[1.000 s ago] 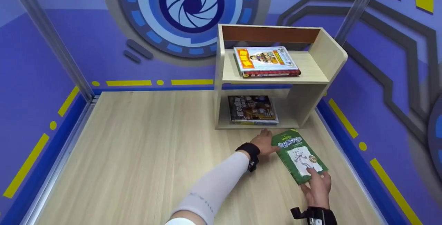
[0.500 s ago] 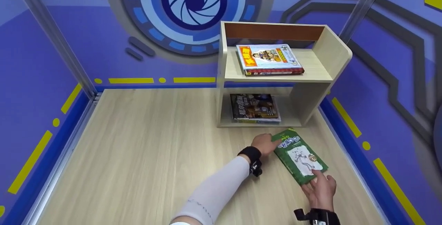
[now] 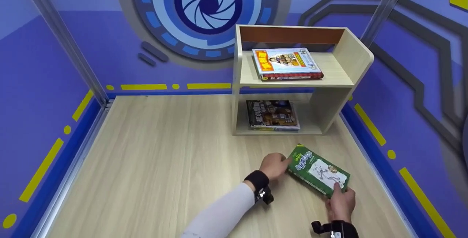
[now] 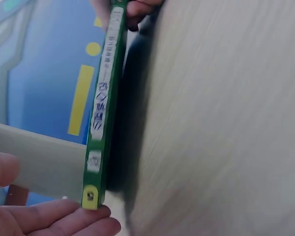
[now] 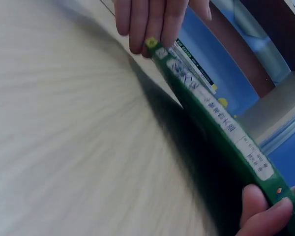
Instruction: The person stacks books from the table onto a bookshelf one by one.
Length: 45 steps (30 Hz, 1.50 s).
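A green paperback book (image 3: 307, 170) with a white picture panel lies tilted across the front right of the table in the head view. My right hand (image 3: 342, 204) grips its near right end, thumb on the cover and fingers below. At the opposite end is my left hand (image 3: 273, 166); in the left wrist view its straight fingers (image 4: 64, 216) touch the book's end, with the thumb held apart. The green spine (image 5: 221, 115) with its white title strip shows in the right wrist view. A dark shadow under the book shows it held above the tabletop.
A two-tier wooden shelf (image 3: 292, 84) stands behind the book. Books with a white cover on top (image 3: 285, 60) lie on its upper tier, and dark-covered books (image 3: 272, 113) on the lower one. Blue printed walls (image 3: 91, 44) enclose the table (image 3: 153, 165).
The book has turned counter-clockwise in the head view, its far end swinging toward me and its spine coming into sight. My left hand has drawn back slightly with that end.
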Each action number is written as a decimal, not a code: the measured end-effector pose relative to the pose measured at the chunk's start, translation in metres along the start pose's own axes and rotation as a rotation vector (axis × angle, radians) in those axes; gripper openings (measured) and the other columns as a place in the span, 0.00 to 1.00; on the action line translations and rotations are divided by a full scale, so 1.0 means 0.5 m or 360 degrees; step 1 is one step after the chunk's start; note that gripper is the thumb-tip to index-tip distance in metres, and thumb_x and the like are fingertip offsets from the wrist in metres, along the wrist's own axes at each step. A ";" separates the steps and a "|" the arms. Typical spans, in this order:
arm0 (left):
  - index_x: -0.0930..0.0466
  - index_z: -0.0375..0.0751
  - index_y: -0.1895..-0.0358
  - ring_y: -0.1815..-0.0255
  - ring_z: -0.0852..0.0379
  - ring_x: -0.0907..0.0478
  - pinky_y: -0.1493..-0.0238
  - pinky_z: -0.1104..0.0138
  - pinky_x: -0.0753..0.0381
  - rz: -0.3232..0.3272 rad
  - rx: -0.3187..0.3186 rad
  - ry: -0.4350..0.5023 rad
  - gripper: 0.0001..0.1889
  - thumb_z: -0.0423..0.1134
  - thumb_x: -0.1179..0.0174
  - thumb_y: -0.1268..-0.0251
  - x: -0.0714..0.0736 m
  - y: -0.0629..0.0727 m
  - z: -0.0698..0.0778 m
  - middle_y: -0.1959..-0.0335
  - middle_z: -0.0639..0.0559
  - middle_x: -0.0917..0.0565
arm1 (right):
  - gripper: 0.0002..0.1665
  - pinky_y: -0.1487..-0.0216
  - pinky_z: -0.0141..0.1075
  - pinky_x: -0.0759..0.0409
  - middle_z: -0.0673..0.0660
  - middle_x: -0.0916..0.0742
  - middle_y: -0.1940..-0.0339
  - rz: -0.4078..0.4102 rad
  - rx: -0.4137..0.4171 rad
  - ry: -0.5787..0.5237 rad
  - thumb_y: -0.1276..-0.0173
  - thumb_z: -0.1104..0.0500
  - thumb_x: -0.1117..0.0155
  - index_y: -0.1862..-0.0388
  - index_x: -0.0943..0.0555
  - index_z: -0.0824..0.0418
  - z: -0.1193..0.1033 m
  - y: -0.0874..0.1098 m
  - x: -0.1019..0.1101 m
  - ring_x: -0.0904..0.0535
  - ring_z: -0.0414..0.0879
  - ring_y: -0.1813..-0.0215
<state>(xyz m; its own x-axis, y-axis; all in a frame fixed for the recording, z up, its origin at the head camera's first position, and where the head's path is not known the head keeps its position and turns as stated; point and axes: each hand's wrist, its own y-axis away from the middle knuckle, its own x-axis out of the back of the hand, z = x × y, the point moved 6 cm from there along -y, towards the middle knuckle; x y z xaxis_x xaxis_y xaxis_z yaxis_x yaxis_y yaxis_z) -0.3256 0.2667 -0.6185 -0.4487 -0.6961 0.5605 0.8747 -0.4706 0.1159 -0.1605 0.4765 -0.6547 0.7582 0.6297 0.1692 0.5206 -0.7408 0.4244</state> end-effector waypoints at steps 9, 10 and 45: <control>0.12 0.43 0.48 0.67 0.62 0.20 0.57 0.63 0.18 0.0039 -0.0046 0.0293 0.21 0.55 0.45 0.23 0.075 0.060 -0.027 0.64 0.50 0.11 | 0.31 0.71 0.36 0.23 0.55 0.31 0.39 -0.0126 0.0130 -0.0017 0.14 0.52 0.60 0.19 0.52 0.57 -0.013 0.029 -0.025 0.26 0.44 0.58; 0.13 0.41 0.45 0.68 0.61 0.20 0.57 0.62 0.18 0.0045 -0.0022 0.0294 0.23 0.56 0.46 0.23 0.084 0.067 -0.032 0.63 0.49 0.12 | 0.31 0.70 0.36 0.22 0.57 0.30 0.38 -0.0129 0.0164 0.0025 0.14 0.52 0.59 0.19 0.51 0.58 -0.019 0.035 -0.030 0.26 0.45 0.57; 0.42 0.34 0.21 0.60 0.59 0.16 0.59 0.63 0.13 0.0731 -0.0194 0.0952 0.30 0.38 0.47 0.19 0.250 0.189 -0.073 0.45 0.45 0.16 | 0.34 0.54 0.28 0.16 0.65 0.26 0.26 -0.0670 0.0717 0.0030 0.17 0.62 0.52 0.16 0.44 0.62 -0.195 0.209 -0.227 0.20 0.44 0.42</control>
<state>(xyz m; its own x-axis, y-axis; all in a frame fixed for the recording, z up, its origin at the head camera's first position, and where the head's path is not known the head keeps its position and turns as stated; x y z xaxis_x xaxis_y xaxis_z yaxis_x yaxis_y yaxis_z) -0.3056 0.1153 -0.5674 -0.0978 -0.9951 -0.0134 0.9866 -0.0952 -0.1324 -0.2305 0.3505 -0.5427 0.4466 0.8906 0.0864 0.8915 -0.4511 0.0415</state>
